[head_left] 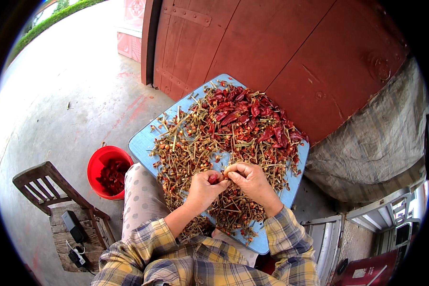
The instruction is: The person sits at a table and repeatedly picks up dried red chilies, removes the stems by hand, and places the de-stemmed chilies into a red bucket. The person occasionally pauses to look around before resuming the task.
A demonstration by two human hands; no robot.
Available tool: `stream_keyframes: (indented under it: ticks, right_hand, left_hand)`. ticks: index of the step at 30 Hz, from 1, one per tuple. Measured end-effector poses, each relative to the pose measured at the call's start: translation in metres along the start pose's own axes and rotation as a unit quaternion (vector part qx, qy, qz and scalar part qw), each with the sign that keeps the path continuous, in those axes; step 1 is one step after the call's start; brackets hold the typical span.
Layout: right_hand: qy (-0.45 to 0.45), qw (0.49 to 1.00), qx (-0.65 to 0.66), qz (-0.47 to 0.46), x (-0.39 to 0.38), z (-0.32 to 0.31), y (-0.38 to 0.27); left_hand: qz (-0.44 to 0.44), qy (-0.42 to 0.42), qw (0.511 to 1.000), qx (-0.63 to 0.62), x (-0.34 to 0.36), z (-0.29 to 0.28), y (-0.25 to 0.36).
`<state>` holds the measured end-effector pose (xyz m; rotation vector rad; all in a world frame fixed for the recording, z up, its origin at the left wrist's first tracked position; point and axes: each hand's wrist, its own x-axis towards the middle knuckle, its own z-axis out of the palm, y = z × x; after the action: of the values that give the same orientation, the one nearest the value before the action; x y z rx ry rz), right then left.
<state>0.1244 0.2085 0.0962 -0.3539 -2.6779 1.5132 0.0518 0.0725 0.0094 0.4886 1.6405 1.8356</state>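
Note:
Over the middle of a blue table (143,145) my two hands meet, fingertips close together. My left hand (205,190) is closed around a dried red chili, a bit of which shows between thumb and fingers. My right hand (252,182) pinches at the same spot, with a small orange-red piece at its fingertips; whether that piece is part of the same chili I cannot tell. Around both hands lies a thick spread of dry chili stems (186,157). Whole dark red dried chilies (238,112) are heaped at the table's far side.
A red bucket (93,164) partly filled with dried chilies stands on the floor to the left. Nearer sits a small wooden chair (57,229) bearing a dark device and cables. A red wooden door (271,47) rises behind the table; a grey cloth (367,143) hangs at right.

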Motion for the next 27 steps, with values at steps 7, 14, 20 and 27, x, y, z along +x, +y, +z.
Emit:
stream_keyframes:
  ticks: [7,14,20,27]
  right_hand:
    - [0.010,0.996,-0.062,-0.058,-0.002,0.001,-0.005]
    - [0.061,0.982,-0.146,-0.102,0.001,0.011,-0.002]
    - [0.081,0.985,-0.121,-0.094,0.002,0.016,0.002]
    - [0.035,0.999,0.005,0.039,0.003,0.011,0.004]
  left_hand:
    - [-0.029,-0.034,0.999,-0.029,0.000,-0.004,0.004]
    - [-0.023,-0.016,0.998,-0.050,0.000,0.001,0.000]
    - [-0.031,-0.024,0.996,-0.086,-0.002,-0.001,-0.003]
    - [-0.029,-0.052,0.992,-0.112,-0.003,-0.002,-0.001]
